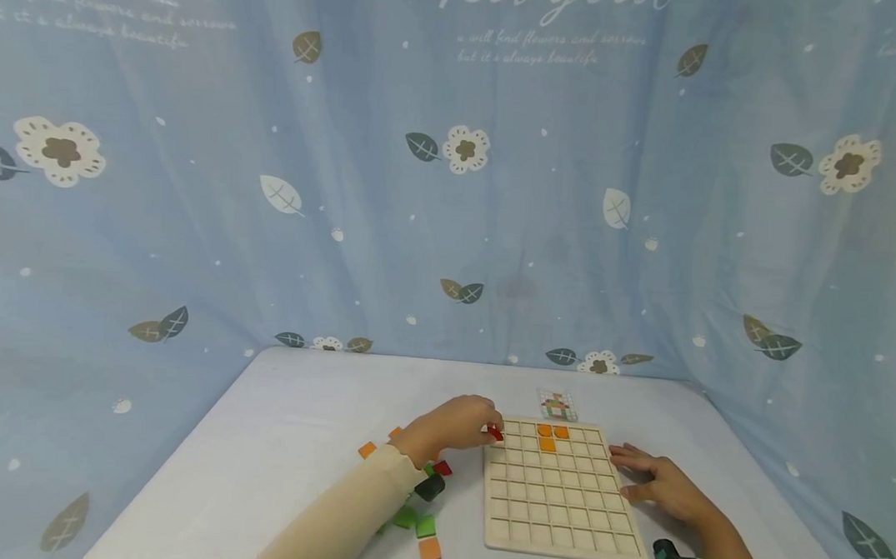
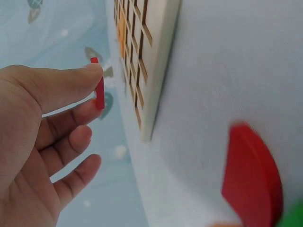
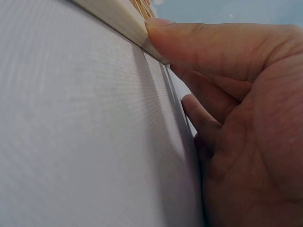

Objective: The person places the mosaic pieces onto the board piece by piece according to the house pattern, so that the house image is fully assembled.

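My left hand (image 1: 452, 423) pinches a thin red tile (image 2: 100, 92) between thumb and forefinger, its other fingers loosely bent. That tile is over the upper left corner of a pale wooden grid board (image 1: 528, 513); in the left wrist view it stands edge-on, apart from the board. Two orange round-edged tiles (image 1: 545, 431) and an orange square tile (image 1: 547, 445) sit in cells near the board's far edge. At the right edge, my right hand (image 1: 664, 486) touches the board with thumb and fingers nearly straight. In the right wrist view its thumb (image 3: 199, 45) rests against the board's rim.
Loose tiles lie left of the board, partly hidden by the left arm: a red curved tile (image 2: 251, 175), green tiles (image 1: 425, 526) and orange tiles (image 1: 429, 550). A small pattern card (image 1: 558, 405) lies behind the board. A patterned blue curtain (image 1: 375, 226) surrounds the white table (image 1: 261, 438).
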Tool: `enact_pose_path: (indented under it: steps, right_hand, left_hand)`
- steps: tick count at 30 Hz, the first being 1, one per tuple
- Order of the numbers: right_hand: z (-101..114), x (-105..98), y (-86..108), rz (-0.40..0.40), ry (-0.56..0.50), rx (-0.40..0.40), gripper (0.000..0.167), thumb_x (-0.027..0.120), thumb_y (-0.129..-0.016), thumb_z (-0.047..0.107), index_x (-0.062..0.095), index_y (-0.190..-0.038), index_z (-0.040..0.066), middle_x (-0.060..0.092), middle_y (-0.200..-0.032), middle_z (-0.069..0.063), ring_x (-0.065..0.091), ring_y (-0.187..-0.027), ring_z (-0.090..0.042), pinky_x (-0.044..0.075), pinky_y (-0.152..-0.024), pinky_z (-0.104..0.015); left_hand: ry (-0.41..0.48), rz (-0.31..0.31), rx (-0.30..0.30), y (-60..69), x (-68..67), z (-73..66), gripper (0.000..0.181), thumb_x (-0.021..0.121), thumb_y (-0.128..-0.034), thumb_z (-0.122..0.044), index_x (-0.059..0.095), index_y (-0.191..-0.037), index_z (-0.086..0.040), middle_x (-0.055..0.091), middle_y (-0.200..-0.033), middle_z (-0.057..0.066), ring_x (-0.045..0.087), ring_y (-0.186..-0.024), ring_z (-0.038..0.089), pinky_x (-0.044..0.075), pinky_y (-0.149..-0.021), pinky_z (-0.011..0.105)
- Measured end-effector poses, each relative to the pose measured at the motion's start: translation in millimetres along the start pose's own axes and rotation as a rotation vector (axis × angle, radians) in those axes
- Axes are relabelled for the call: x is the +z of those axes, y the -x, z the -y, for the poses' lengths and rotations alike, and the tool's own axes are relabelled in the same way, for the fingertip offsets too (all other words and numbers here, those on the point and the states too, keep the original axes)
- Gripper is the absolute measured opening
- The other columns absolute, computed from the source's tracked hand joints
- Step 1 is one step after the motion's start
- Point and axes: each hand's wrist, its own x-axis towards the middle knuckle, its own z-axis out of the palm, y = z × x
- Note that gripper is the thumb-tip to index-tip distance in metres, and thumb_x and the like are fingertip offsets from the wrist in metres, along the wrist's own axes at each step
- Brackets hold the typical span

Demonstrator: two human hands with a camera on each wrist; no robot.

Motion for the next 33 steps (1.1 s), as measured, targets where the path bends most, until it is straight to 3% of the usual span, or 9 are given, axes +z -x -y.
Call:
enact_pose_path:
  steps: [5, 19, 25, 33]
  right_hand:
    - [-1, 1, -0.1, 0.0, -0.023, -0.006, 0.064, 0.084, -0.068, 0.021, 0.064, -0.123, -0.005, 0.046, -0.142, -0.021, 0.02, -0.138, -0.048, 0.012, -0.106, -0.066]
    - [2, 0, 0.4, -0.004, -0.01, 0.016, 0.063, 0.083, -0.068, 0.019, 0.064, -0.123, -0.005, 0.047, -0.142, -0.02, 0.021, -0.139, -0.047, 0.013, -0.107, -0.065]
    - [0, 0, -1.0, -0.011, -0.011, 0.023, 0.062, 0.083, -0.067, 0.017, 0.064, -0.123, -0.004, 0.047, -0.142, -0.019, 0.021, -0.139, -0.046, 0.012, -0.107, -0.065]
    - [2, 0, -0.6, -0.004, -0.015, 0.02, 0.061, 0.083, -0.068, 0.017, 0.065, -0.122, -0.003, 0.047, -0.142, -0.019, 0.02, -0.14, -0.046, 0.012, -0.107, -0.065]
  left_hand:
    - [0.02, 0.021, -0.006, -13.2, 3.9, -10.0, 0.015, 0.074, -0.0876, -0.027, 0.074, -0.101, -0.021, 0.06, -0.089, -0.014, 0.053, -0.082, 0.002, 0.046, -0.081, 0.019]
    - [0.007, 0.061, 0.007, -47.9, 11.0, -35.5, 0.02, 0.073, -0.0892, -0.028, 0.074, -0.109, -0.024, 0.063, -0.098, -0.014, 0.056, -0.091, 0.001, 0.045, -0.085, 0.018]
    - [-0.011, 0.06, 0.052, -60.3, 18.1, -44.6, 0.019, 0.073, -0.089, -0.029, 0.074, -0.108, -0.026, 0.063, -0.098, -0.015, 0.056, -0.09, 0.0, 0.044, -0.083, 0.017]
    - [0.037, 0.079, 0.083, -71.0, 26.9, -55.2, 0.009, 0.069, -0.0914, -0.023, 0.072, -0.098, -0.029, 0.06, -0.089, -0.017, 0.053, -0.081, -0.001, 0.042, -0.074, 0.016]
